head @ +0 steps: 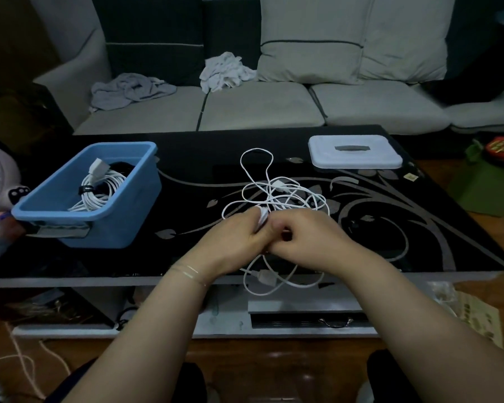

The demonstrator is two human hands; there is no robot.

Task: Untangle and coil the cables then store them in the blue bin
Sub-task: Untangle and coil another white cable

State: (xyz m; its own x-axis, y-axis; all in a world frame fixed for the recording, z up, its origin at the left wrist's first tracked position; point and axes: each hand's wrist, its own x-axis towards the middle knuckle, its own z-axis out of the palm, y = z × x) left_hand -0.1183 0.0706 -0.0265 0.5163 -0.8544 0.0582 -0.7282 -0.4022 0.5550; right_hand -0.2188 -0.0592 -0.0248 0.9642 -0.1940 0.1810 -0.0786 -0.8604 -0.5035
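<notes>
blue bin (pixel 122 225) sitting on the black table's (pixel 186 152) left, holding a coiled, strapped white cable (pixel 99 189). tangled white cable (pixel 277 190) sprawling mid-table, one plug hanging over the near edge; left hand (pixel 239 237) and right hand (pixel 306 237) touching, both pinching its strands.

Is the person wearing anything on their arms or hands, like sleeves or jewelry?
No sleeves show: both forearms are bare up to the edge of the picture. The left hand has a thin, shiny bracelet around its wrist. The right hand and its wrist have nothing on them.
</notes>
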